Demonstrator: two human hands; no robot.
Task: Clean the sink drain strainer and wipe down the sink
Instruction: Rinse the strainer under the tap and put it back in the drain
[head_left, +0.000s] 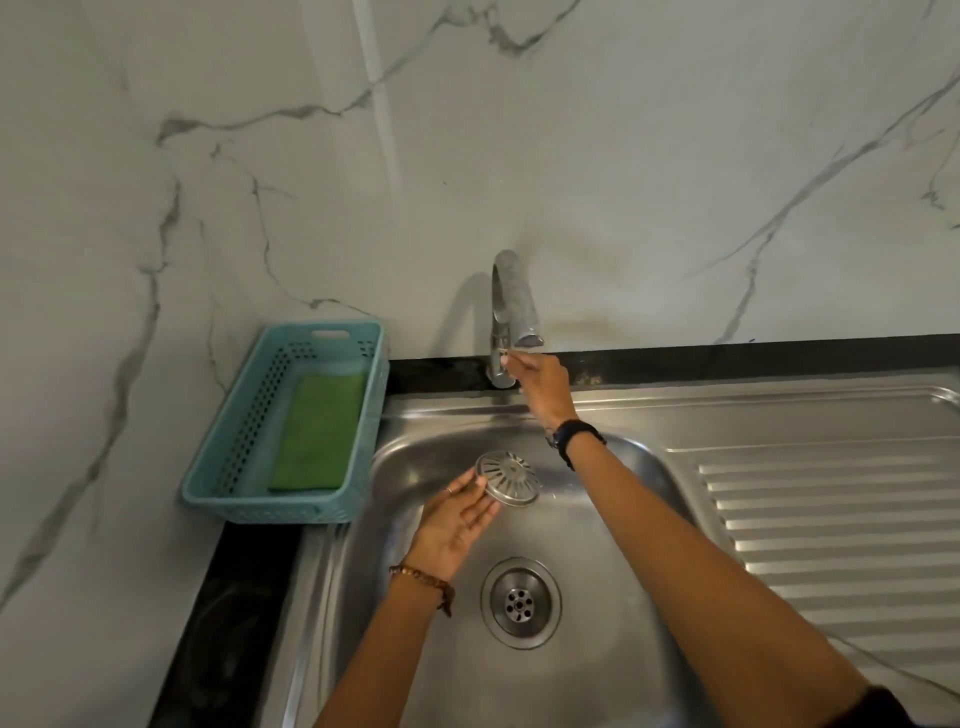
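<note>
My left hand (457, 519) holds the round metal drain strainer (508, 478) by its edge, tilted, above the basin under the faucet spout. My right hand (540, 387) reaches back to the chrome faucet (511, 306), fingers pinched on its small handle at the base. The steel sink (613, 649) has its drain opening (520, 603) uncovered below my left hand. No water stream is visible from the spout.
A teal plastic basket (244, 493) holding a green sponge (317, 431) stands on the black counter left of the sink. A ribbed steel drainboard (841, 530) lies to the right. A marble wall rises behind.
</note>
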